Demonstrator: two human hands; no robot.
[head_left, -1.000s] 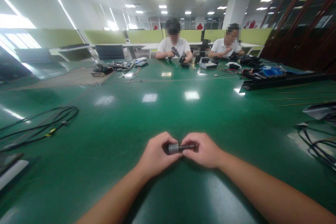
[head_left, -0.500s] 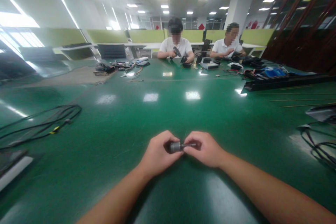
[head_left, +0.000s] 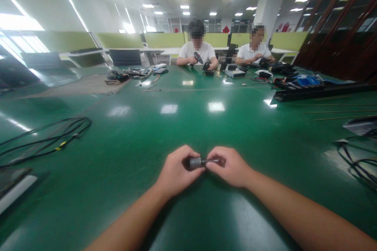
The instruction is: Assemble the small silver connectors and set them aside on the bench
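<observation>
A small grey metal cylinder with a thin dark shaft (head_left: pixel 196 162) lies crosswise between my two hands, low in the middle of the head view. My left hand (head_left: pixel 179 169) is closed round the cylinder's thick end, thumb below and fingers above. At the other end, my right hand (head_left: pixel 228 166) pinches the thin shaft, which points right into the curl of its fingers. Both hands are held just over the green table (head_left: pixel 141 133). The cylinder's left end is partly shaded by my left hand, so its exact kind does not show.
Black cables (head_left: pixel 73 129) lie coiled on the left, and another cable bundle (head_left: pixel 356 160) on the right. Across the table sit two people in white shirts, one holding a dark tool (head_left: pixel 198 57). A long black bar (head_left: pixel 318 91) and thin rods (head_left: pixel 341 112) lie at right.
The grey cylinder has shifted very slightly left with my left hand; my grips look the same. The person at the far right has raised their head and lowered a hand.
</observation>
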